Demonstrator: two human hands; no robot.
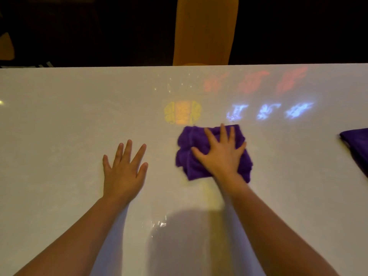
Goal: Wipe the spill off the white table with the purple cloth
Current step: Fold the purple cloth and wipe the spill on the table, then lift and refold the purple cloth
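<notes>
Nearest the camera, a wet patch point(159, 224) glistened on the white tabletop point(49, 126) between the two forearms, apparently the spill or part of it; its full extent could not be told because of shadow. Further out, the left hand point(124, 172) lay flat and wide on the bare tabletop, fingers spread, holding nothing and seemingly bracing the body. Beside it, apart from it, the right hand point(221, 154) pressed palm-down on the cloth point(211, 152), fingers splayed over the bunched purple fabric rather than closed around it. The cloth sat right of centre, in full contact with the surface and beyond the wet patch. A second purple cloth point(356, 146) lay at the right edge, well apart and untouched. Beyond these, coloured light patterns point(183, 112) played on the surface, and a yellow chair back point(205, 30) stood past the far edge. Judgement: the wiping step was in hand, but the glistening patch remained undone. The next move would call for drawing the cloth back toward the body under steady downward pressure, across that patch.
</notes>
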